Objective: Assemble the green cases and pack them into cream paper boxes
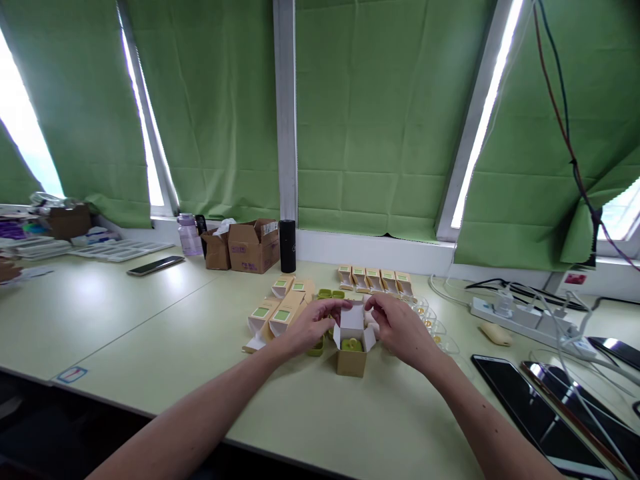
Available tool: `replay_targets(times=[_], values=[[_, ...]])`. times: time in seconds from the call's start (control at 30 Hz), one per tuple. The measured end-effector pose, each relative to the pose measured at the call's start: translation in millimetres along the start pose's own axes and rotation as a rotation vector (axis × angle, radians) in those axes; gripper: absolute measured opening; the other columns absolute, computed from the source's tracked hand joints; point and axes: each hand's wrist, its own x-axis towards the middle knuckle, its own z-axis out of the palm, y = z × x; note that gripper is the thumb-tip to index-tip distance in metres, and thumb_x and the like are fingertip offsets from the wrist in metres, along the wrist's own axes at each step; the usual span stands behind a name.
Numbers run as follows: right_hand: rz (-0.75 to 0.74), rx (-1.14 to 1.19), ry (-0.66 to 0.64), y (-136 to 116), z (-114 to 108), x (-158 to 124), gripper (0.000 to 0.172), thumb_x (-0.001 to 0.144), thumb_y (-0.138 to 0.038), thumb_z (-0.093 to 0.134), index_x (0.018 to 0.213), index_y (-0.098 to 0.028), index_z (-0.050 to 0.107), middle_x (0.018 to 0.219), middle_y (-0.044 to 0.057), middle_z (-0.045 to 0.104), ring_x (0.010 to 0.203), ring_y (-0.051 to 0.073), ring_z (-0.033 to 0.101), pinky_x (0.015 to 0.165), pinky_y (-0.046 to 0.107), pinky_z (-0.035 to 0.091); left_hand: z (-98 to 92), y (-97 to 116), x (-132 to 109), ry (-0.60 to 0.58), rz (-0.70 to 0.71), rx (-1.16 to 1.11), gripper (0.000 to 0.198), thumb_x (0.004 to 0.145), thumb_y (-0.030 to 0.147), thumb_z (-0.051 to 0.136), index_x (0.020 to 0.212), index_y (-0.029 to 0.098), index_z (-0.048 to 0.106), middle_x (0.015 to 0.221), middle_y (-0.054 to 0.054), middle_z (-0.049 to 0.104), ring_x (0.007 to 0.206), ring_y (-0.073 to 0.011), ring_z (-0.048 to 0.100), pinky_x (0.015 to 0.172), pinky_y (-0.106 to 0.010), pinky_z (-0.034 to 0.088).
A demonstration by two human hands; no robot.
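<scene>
A small tan carton (351, 361) stands upright on the pale green table (150, 347), its white flaps open and a green item (352, 345) inside. My left hand (314, 325) curls at the carton's left flap. My right hand (399, 328) curls at its right and back flaps. Both hands pinch the flaps; the fingertips are partly hidden. Loose green items (331, 293) lie just behind the hands.
Similar tan cartons (280, 310) lie flat at the left; a row of open ones (375, 280) stands behind. Clear plastic trays (434, 327), a power strip (525, 315), dark tablets (520, 403), brown boxes (254, 245), a black cylinder (287, 245), a bottle (189, 235) and a phone (155, 265) surround them.
</scene>
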Motion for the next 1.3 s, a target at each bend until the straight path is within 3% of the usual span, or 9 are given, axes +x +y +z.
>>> replay_targets(times=[0.17,0.33,0.53,0.93,1.3], values=[[0.093,0.066,-0.061,11.7,1.2,0.3,0.025,0.087,-0.01,0.05,0.103,-0.026,0.06,0.088,0.001,0.068,0.079,0.021,0.062,0.067,0.031,0.041,1.5,-5.1,0.2,0.014,0.018,0.052,0.058,0.071,0.01,0.055,0.126,0.016,0.074,0.11,-0.01,0.074,0.095,-0.0212,0.063,0.079,-0.031,0.052],[0.159,0.335,-0.135,19.4,3.7,3.0,0.036,0.078,-0.012,0.056,0.112,-0.025,0.057,0.091,0.0,0.062,0.074,0.017,0.059,0.064,0.028,0.047,2.8,-8.2,-0.6,0.008,0.069,0.085,0.042,0.079,0.011,0.062,0.121,0.016,0.07,0.115,-0.011,0.072,0.099,-0.0219,0.064,0.088,-0.034,0.053],[0.192,0.54,-0.212,14.7,3.3,3.8,0.049,0.071,-0.011,0.057,0.118,-0.024,0.053,0.095,-0.003,0.054,0.065,0.011,0.052,0.061,0.025,0.045,4.3,-9.4,-1.2,-0.001,0.06,0.156,0.029,0.086,0.019,0.067,0.115,0.018,0.064,0.109,-0.008,0.068,0.094,-0.0193,0.062,0.086,-0.033,0.053],[0.216,0.577,-0.26,8.0,10.5,3.7,0.052,0.077,-0.016,0.058,0.126,-0.026,0.043,0.096,-0.003,0.05,0.066,0.012,0.053,0.06,0.025,0.046,11.8,4.6,-6.3,0.001,0.054,0.222,0.026,0.087,0.022,0.068,0.107,0.02,0.052,0.097,-0.002,0.057,0.085,-0.0166,0.054,0.077,-0.03,0.049],[0.258,0.575,-0.269,-2.0,17.8,0.5,0.051,0.081,-0.018,0.059,0.126,-0.027,0.039,0.097,-0.004,0.051,0.066,0.012,0.054,0.064,0.028,0.045,14.6,-0.5,-6.1,-0.01,0.077,0.198,0.026,0.087,0.019,0.064,0.105,0.022,0.045,0.095,0.0,0.051,0.082,-0.0159,0.048,0.075,-0.029,0.044]])
